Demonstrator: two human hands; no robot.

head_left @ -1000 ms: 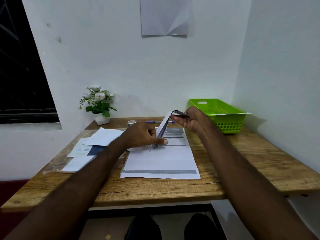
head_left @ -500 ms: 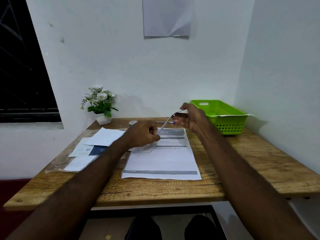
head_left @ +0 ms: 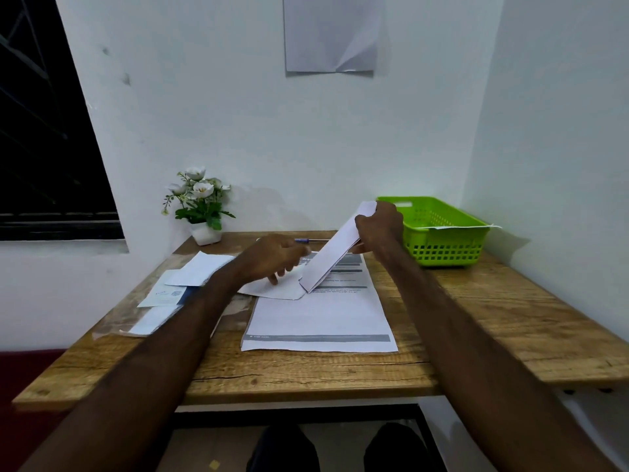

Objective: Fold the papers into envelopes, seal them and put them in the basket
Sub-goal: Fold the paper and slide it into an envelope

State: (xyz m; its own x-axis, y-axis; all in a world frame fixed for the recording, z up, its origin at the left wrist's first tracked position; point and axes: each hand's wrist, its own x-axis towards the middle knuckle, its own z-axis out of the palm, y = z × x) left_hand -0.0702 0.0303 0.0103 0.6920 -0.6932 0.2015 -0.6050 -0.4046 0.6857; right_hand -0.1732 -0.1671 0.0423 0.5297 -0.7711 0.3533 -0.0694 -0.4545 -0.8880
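Note:
My right hand (head_left: 378, 226) pinches the far end of a folded white paper (head_left: 332, 255) and lifts it at a slant, while its near corner stays down on the table. My left hand (head_left: 272, 258) rests with a fingertip on the flat part of that same folded paper (head_left: 279, 287). Both lie over a printed sheet (head_left: 320, 318) on the wooden table (head_left: 476, 318). The green basket (head_left: 439, 229) stands at the back right, just beyond my right hand, with a white paper edge across its rim.
Loose papers and envelopes (head_left: 190, 277) lie at the left of the table under my left forearm. A small white flower pot (head_left: 204, 212) stands at the back left. A blue pen (head_left: 309, 240) lies near the wall. Walls close off the back and right.
My right hand has raised the folded flap higher and turned its white side towards me. My left hand has loosened from a curled pinch to a fingertip on the paper.

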